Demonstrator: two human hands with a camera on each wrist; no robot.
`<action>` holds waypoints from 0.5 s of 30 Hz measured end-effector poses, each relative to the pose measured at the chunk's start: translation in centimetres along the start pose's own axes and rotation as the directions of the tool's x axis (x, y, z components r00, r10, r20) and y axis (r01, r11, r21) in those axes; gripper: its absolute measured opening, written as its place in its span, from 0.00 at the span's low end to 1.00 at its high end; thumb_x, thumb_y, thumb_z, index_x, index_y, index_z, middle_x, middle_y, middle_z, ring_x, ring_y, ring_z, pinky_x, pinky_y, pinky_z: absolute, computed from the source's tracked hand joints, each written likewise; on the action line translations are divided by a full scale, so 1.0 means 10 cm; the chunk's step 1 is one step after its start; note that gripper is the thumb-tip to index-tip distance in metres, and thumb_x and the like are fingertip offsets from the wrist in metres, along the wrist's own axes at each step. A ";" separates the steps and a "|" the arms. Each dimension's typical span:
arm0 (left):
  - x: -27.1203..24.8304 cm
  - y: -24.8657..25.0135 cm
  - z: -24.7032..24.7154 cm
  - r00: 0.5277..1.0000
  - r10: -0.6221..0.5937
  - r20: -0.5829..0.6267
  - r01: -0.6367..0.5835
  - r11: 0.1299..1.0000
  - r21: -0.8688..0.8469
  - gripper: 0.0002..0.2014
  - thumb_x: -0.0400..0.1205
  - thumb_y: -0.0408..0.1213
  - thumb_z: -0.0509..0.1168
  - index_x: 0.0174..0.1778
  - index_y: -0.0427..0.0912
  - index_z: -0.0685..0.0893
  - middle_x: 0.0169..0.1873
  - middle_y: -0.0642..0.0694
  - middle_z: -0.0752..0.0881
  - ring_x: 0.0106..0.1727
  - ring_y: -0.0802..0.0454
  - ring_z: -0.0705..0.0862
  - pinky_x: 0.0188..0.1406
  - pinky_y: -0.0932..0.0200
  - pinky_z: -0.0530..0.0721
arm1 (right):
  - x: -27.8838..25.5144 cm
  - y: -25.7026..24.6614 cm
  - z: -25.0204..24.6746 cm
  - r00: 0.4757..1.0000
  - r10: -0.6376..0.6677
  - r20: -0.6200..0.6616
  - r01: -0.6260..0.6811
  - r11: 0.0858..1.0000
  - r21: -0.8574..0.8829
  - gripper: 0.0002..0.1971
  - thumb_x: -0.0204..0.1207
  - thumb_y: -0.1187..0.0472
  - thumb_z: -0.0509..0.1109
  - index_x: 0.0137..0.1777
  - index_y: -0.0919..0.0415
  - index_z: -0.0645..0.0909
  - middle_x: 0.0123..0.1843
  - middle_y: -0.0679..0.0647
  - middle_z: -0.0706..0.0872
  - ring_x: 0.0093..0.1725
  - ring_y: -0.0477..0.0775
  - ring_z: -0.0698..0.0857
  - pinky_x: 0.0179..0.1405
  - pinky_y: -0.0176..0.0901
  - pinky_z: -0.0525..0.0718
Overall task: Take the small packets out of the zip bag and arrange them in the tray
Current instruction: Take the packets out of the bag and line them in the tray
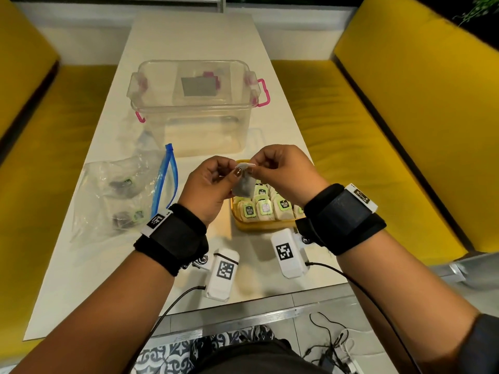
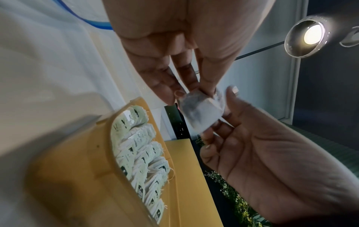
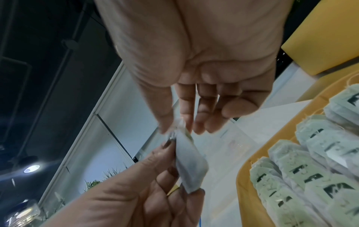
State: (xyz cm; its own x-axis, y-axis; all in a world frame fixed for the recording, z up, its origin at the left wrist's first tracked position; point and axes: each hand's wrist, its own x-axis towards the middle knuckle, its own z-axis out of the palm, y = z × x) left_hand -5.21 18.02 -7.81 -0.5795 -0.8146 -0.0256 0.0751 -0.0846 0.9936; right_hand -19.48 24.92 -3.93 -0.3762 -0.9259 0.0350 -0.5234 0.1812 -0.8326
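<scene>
Now both hands, left hand (image 1: 208, 184) and right hand (image 1: 280, 168), pinch packet (image 1: 244, 184) above tray (image 1: 239, 225) far edge.

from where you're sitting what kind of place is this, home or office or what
Probably an office lounge or café booth, not a home: yellow cushioned benches flank a long white table, with glass partition walls and recessed ceiling spotlights overhead.
</scene>
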 end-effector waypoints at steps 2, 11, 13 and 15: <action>0.00 0.02 0.02 1.000 -0.014 0.018 0.014 1.000 -0.014 0.06 0.81 0.30 0.67 0.49 0.46 0.80 0.46 0.45 0.86 0.45 0.52 0.86 0.41 0.56 0.86 | 0.01 -0.01 -0.02 1.000 -0.011 -0.022 0.012 0.999 0.051 0.04 0.75 0.62 0.74 0.42 0.62 0.86 0.32 0.58 0.85 0.30 0.45 0.80 0.33 0.44 0.81; -0.03 -0.02 0.03 0.999 -0.033 0.027 0.035 0.996 -0.083 0.11 0.80 0.25 0.66 0.52 0.46 0.81 0.46 0.48 0.86 0.46 0.54 0.86 0.38 0.61 0.87 | -0.05 0.09 -0.17 0.999 0.035 -0.007 -0.035 0.999 0.010 0.07 0.77 0.60 0.71 0.43 0.64 0.82 0.36 0.60 0.88 0.32 0.50 0.87 0.32 0.43 0.84; -0.03 -0.01 0.04 0.998 -0.046 0.041 0.052 0.987 -0.153 0.11 0.81 0.25 0.64 0.53 0.45 0.81 0.47 0.47 0.86 0.43 0.55 0.87 0.37 0.61 0.87 | -0.08 0.08 -0.20 1.000 0.026 0.013 -0.027 0.999 0.046 0.07 0.78 0.61 0.71 0.45 0.65 0.84 0.34 0.55 0.86 0.29 0.43 0.83 0.28 0.32 0.79; -0.03 -0.01 0.05 0.999 -0.044 0.024 0.047 0.987 -0.154 0.11 0.82 0.24 0.63 0.54 0.44 0.81 0.46 0.47 0.85 0.42 0.55 0.87 0.36 0.62 0.87 | -0.09 0.06 -0.23 1.000 0.025 0.017 -0.026 0.998 0.064 0.07 0.78 0.62 0.71 0.46 0.67 0.84 0.33 0.54 0.85 0.28 0.41 0.81 0.25 0.26 0.75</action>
State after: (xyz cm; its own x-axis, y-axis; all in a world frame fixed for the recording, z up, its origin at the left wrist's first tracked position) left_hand -5.46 18.57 -7.87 -0.6016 -0.7960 -0.0665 0.1721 -0.2105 0.9623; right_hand -21.20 26.63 -3.22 -0.3762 -0.9265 0.0051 -0.4638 0.1835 -0.8667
